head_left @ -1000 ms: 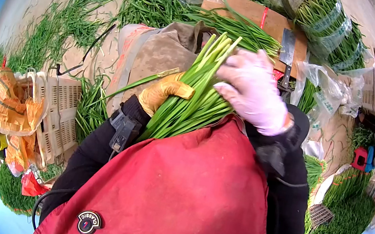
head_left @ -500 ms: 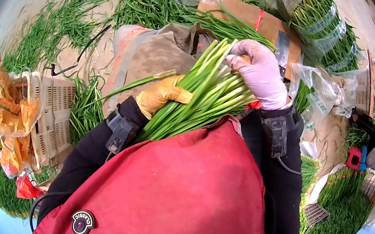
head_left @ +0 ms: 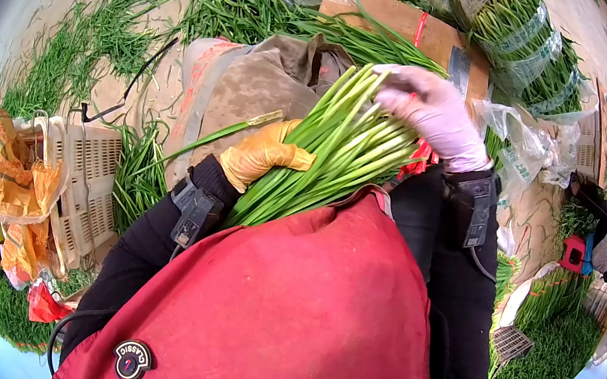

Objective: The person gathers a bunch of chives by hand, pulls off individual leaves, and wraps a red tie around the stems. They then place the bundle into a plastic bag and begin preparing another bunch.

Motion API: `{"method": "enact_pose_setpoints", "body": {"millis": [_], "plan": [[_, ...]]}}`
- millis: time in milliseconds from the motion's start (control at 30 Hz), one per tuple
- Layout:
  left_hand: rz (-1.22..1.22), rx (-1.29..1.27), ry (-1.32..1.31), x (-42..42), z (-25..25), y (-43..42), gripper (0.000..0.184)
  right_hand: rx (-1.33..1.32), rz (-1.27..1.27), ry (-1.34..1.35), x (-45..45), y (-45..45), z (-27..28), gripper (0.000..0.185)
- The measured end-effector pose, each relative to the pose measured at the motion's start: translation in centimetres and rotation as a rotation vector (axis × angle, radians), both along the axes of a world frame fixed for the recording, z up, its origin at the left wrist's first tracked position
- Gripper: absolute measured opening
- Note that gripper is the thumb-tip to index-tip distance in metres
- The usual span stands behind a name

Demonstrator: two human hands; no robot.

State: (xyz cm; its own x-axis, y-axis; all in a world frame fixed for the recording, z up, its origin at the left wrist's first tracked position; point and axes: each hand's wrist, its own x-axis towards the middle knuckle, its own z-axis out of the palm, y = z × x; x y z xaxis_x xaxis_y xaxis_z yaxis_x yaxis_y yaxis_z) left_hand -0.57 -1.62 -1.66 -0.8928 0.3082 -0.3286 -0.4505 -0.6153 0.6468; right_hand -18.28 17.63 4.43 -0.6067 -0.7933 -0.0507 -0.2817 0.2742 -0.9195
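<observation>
A bunch of long green stalks (head_left: 325, 153) lies slantwise above the red apron (head_left: 279, 290), its pale ends toward the upper right. My left hand (head_left: 265, 156), in an orange-yellow glove, is wrapped round the bunch. In a pale pink glove, my right hand (head_left: 436, 115) is at the pale ends with its fingers bent together; what it pinches there is too small to name. One stalk with a yellowed end (head_left: 255, 121) sticks out to the left past my left hand. A brown cloth (head_left: 257, 85) lies behind the bunch.
Beyond the cloth, a board (head_left: 397, 16) bears loose stalks and a knife blade (head_left: 459, 71). A plastic-wrapped bundle (head_left: 528, 46) lies at the upper right. White crates (head_left: 90, 190) and orange bags (head_left: 3, 163) stand left. People are at both far edges.
My right hand has moved from over the bunch to its pale ends, with its fingers now drawn together. The pale ends on the right have spread into view. My left hand keeps its hold.
</observation>
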Motion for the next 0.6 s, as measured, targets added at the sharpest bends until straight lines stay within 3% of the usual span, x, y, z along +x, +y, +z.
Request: {"method": "enact_pose_setpoints", "body": {"millis": [100,233,300,367,467,567,600], "plan": [[0.008,-0.018,0.004,0.0,0.1,0.0,0.042,0.112,0.129,-0.095,0.3,-0.3,-1.0,0.019],[0.008,-0.036,-0.003,0.1,-0.6,0.0,0.044,-0.219,-0.207,-0.283,-1.5,0.9,-2.2,0.011],[0.003,-0.033,-0.009,0.0,-0.5,-0.1,0.044,-0.322,-0.331,-0.325,-3.0,2.4,-3.4,0.017],[0.003,-0.002,-0.013,-0.1,-0.3,0.1,0.045,-0.148,-0.305,-0.297,-4.2,3.8,-3.3,0.022],[-0.019,0.164,-0.100,-0.3,0.3,0.1,0.054,-0.168,-0.215,-0.391,-4.8,4.2,-2.6,0.046],[-0.045,0.248,-0.181,-0.6,0.9,0.1,0.060,-0.421,-0.307,-0.428,-4.4,2.4,-3.4,0.049],[-0.085,0.186,-0.216,-0.8,0.5,-0.2,0.069,-0.334,-0.215,-0.379,-3.1,1.5,-2.3,0.050]]}}
